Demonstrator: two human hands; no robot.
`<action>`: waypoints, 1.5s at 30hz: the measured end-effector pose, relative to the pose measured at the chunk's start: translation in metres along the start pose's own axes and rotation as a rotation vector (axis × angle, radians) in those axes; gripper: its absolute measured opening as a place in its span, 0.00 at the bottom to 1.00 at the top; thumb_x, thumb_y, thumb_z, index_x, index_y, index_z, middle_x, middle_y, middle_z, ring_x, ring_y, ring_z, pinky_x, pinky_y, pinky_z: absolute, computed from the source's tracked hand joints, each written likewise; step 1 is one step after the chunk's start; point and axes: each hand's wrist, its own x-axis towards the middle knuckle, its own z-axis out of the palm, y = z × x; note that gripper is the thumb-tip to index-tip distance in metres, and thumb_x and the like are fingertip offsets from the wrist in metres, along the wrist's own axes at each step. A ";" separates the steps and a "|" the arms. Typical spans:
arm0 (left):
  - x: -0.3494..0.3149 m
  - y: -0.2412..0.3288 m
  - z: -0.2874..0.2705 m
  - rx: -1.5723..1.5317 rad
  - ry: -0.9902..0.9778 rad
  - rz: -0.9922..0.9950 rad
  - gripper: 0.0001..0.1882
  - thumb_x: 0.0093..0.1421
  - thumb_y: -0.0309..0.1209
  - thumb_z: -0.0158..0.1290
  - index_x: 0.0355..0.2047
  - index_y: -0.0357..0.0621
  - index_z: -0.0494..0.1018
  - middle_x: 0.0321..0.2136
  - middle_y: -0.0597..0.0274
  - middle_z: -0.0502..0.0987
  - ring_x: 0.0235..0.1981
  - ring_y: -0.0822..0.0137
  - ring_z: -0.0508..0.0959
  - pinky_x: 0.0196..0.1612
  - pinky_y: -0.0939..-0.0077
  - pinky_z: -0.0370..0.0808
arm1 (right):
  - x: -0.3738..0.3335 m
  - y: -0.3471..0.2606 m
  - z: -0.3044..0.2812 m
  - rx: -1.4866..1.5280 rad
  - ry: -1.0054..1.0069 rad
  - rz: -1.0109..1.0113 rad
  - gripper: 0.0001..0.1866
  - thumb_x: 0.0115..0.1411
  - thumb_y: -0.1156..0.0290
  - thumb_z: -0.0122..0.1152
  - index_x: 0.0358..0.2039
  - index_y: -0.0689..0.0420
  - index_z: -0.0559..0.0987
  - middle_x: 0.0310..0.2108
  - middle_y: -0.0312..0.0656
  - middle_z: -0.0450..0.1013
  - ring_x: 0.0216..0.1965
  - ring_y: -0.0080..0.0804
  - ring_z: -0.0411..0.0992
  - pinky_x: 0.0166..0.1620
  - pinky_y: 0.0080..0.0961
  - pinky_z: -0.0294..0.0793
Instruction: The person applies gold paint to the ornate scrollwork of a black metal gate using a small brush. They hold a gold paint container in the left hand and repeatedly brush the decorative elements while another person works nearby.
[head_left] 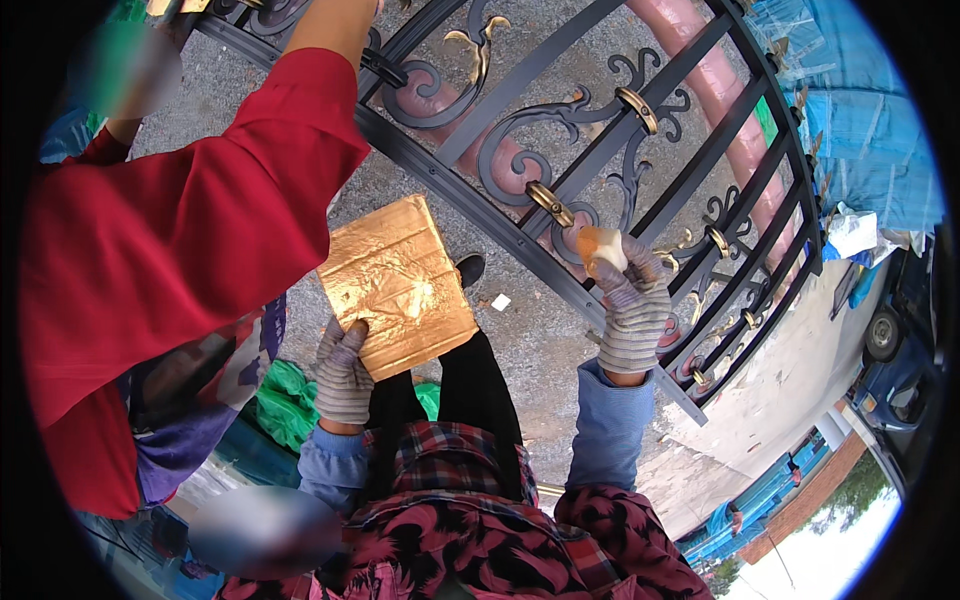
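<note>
In my gloved left hand [345, 372] is a square board covered in wet-looking gold paint [405, 280], gripped at its lower left corner with the thumb on top. My right hand [635, 305], in a striped knit glove, pinches a small white sponge [603, 250] whose tip is stained gold-orange. The sponge is close to a black metal gate panel [600, 165] with scrollwork, near a gold-coloured collar [549, 203] on one bar. Whether the sponge touches the metal, I cannot tell. More gold shows on another collar [637, 110] and on some scroll tips.
A co-worker's red sleeve [200, 220] reaches across the left toward the gate's top end. Pink rolled supports [745, 130] lie under the panel. Green plastic [285, 405] is by my left side, blue sheeting [870, 130] at the far right. A small white scrap [501, 301] lies on the ground.
</note>
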 end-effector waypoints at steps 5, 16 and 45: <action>0.002 0.000 -0.004 0.031 0.040 -0.008 0.23 0.54 0.29 0.55 0.50 0.36 0.65 0.45 0.59 0.71 0.46 0.66 0.72 0.51 0.73 0.68 | 0.002 0.001 0.011 -0.095 0.156 0.049 0.21 0.45 0.83 0.65 0.41 0.61 0.71 0.38 0.42 0.70 0.39 0.30 0.71 0.43 0.24 0.74; 0.008 -0.003 -0.006 0.080 0.038 -0.052 0.22 0.55 0.28 0.53 0.50 0.37 0.65 0.46 0.59 0.70 0.47 0.66 0.70 0.52 0.72 0.66 | 0.019 0.063 0.014 -0.293 0.208 -0.143 0.19 0.42 0.80 0.68 0.36 0.61 0.72 0.37 0.44 0.70 0.37 0.29 0.70 0.39 0.21 0.74; 0.021 0.000 -0.019 0.108 0.032 -0.089 0.22 0.56 0.30 0.52 0.51 0.37 0.65 0.46 0.59 0.71 0.47 0.66 0.71 0.52 0.72 0.66 | 0.032 0.034 0.052 -0.714 0.088 -0.349 0.16 0.41 0.78 0.66 0.34 0.57 0.77 0.35 0.45 0.72 0.35 0.39 0.72 0.37 0.30 0.74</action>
